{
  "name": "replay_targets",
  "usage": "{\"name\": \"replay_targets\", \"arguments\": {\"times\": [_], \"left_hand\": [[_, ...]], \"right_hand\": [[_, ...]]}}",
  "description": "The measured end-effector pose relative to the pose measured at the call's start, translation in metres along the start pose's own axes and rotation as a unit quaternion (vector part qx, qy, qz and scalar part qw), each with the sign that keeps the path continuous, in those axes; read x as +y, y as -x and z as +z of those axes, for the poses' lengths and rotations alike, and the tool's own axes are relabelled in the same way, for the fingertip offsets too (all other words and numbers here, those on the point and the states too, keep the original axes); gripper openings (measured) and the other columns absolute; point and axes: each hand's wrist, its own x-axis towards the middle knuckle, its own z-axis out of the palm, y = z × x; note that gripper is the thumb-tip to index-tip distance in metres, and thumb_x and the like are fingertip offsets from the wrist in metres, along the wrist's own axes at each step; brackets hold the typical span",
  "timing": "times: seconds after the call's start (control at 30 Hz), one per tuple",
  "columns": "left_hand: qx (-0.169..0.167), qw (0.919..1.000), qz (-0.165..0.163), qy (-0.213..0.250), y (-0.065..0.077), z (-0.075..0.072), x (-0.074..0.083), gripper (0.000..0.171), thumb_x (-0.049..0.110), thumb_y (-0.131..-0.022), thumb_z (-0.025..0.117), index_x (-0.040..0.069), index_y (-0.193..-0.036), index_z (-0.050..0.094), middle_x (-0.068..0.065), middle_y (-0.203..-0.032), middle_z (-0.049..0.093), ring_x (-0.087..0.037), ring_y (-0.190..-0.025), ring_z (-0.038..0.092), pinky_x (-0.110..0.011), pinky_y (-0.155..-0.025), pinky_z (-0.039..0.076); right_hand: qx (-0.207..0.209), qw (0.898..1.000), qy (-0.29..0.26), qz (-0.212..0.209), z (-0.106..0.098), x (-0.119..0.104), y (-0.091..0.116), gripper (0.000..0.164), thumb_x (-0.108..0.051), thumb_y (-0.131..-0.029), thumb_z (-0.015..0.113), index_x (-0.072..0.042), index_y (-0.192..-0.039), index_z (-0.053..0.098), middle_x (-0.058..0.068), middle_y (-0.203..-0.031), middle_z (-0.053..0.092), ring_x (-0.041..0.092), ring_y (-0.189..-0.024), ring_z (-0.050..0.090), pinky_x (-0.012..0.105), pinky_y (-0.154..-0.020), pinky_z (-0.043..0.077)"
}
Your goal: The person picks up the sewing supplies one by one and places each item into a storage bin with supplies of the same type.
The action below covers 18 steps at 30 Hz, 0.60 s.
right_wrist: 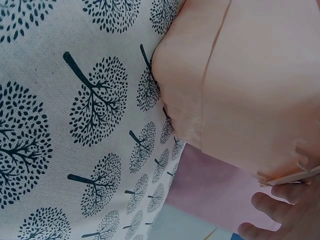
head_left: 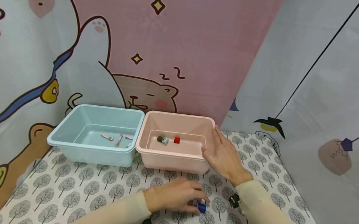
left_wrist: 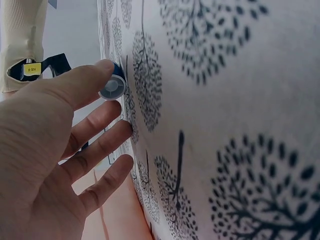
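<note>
Left hand [head_left: 170, 195] fingers [left_wrist: 95, 75] pinching small blue thread spool [head_left: 202, 207] on tree-print worktop [head_left: 92, 194]; right hand [head_left: 225, 155] flat, fingers straight against pink plastic bin [head_left: 175, 153].

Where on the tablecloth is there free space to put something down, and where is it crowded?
Free: the cloth in front of the blue bin, left of the left hand, and the strip right of the right hand. Crowded: between the pink bin and the hands, where the left hand pinches the blue spool.
</note>
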Motion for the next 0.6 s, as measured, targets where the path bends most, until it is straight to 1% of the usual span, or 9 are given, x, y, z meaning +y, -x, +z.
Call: {"name": "replay_targets", "arguments": {"times": [0.2, 0.37, 0.6], "left_hand": [[0.0, 1.0, 0.0, -0.007, -0.0019, 0.0016, 0.0016, 0.046, 0.053, -0.107, 0.083, 0.036, -0.149, 0.076, 0.015, -0.127, 0.078, 0.01, -0.098, 0.066, 0.001, -0.082, 0.046], [-0.004, 1.0, -0.003, -0.002, -0.003, 0.002, 0.002, 0.044, 0.051, -0.107, 0.084, 0.037, -0.147, 0.077, 0.016, -0.126, 0.078, 0.01, -0.099, 0.066, 0.0, -0.082, 0.047], [-0.006, 1.0, 0.002, 0.007, -0.0039, 0.0022, 0.002, 0.039, 0.05, -0.106, 0.085, 0.037, -0.143, 0.079, 0.017, -0.124, 0.079, 0.011, -0.097, 0.064, 0.0, -0.083, 0.046]], "right_hand": [[0.001, 1.0, -0.001, 0.0, 0.0004, -0.0001, 0.0001, 0.094, -0.054, -0.114, 0.056, -0.002, -0.185, 0.022, 0.022, -0.194, 0.022, 0.057, -0.169, 0.043, 0.074, -0.14, 0.037], [-0.002, 1.0, -0.002, 0.002, 0.0004, -0.0006, 0.0, 0.095, -0.054, -0.114, 0.057, -0.003, -0.185, 0.021, 0.022, -0.195, 0.021, 0.056, -0.171, 0.042, 0.073, -0.142, 0.035], [0.0, 1.0, -0.005, 0.004, 0.0008, -0.0006, 0.0, 0.095, -0.055, -0.113, 0.057, -0.003, -0.185, 0.021, 0.021, -0.195, 0.021, 0.055, -0.171, 0.041, 0.073, -0.141, 0.036]]}}
